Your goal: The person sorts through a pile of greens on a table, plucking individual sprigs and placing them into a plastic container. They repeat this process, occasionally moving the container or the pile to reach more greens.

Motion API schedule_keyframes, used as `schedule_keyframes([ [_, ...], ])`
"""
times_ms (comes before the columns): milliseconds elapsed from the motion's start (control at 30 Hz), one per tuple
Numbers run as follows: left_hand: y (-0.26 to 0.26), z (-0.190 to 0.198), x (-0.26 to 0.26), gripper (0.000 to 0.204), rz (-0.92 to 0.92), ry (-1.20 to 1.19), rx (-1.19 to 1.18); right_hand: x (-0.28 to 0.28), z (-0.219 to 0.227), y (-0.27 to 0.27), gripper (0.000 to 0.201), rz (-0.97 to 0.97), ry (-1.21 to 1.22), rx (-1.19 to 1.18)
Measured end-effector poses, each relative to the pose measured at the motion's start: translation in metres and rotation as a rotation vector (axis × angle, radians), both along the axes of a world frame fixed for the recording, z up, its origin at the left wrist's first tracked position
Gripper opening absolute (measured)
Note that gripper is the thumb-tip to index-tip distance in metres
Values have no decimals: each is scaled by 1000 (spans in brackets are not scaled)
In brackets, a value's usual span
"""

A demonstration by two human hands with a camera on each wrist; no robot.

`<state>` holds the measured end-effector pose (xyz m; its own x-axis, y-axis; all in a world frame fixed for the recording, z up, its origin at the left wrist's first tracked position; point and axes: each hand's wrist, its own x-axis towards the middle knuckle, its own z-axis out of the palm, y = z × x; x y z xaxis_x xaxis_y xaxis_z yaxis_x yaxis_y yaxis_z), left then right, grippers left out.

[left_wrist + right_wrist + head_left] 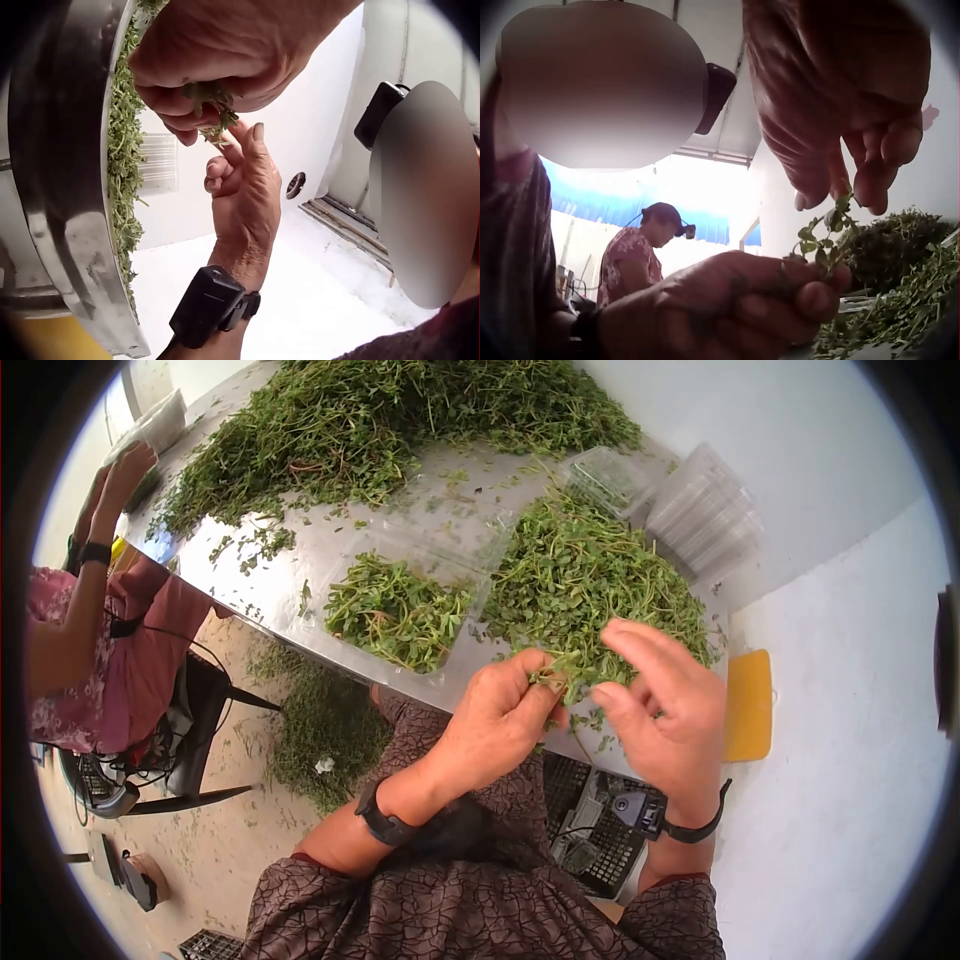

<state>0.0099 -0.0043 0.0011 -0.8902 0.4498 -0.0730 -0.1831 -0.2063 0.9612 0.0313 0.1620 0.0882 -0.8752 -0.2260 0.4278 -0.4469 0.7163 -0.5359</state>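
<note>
My left hand (500, 705) pinches a small sprig of leafy greens (568, 668) between thumb and fingers, above the table's front edge. Its leafy top (829, 238) sticks up out of the fist in the right wrist view. Facing it from the right is my right hand (672, 710), thumb and fingers spread apart, fingertips close by the sprig's tip. Just beyond both hands lies a pile of picked greens (600, 575). A clear plastic container (425, 550) with its lid folded back stands to the left, greens (400, 615) filling its near half.
A large heap of greens (400, 420) covers the table's far side. Stacked clear containers (705, 510) lean near the wall, beside a yellow board (750, 705). Another person (80, 650) works at left. Greens (325, 735) lie on the floor; a black crate (605, 875) sits below the table.
</note>
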Motion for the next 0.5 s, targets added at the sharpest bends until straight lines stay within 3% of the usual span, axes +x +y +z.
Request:
schedule_keyframes([
  [67, -1, 1, 2, 17, 15, 111, -16, -3, -10, -1, 34, 84, 172, 162],
  [267, -9, 5, 9, 18, -9, 163, -68, -1, -19, -1, 31, 108, 241, 238],
  [400, -16, 12, 14, 22, -40, 139, -44, 2, -17, -2, 33, 134, 341, 322],
  [500, -23, 10, 16, 26, -34, 49, 103, 6, -15, -2, 34, 136, 378, 356],
])
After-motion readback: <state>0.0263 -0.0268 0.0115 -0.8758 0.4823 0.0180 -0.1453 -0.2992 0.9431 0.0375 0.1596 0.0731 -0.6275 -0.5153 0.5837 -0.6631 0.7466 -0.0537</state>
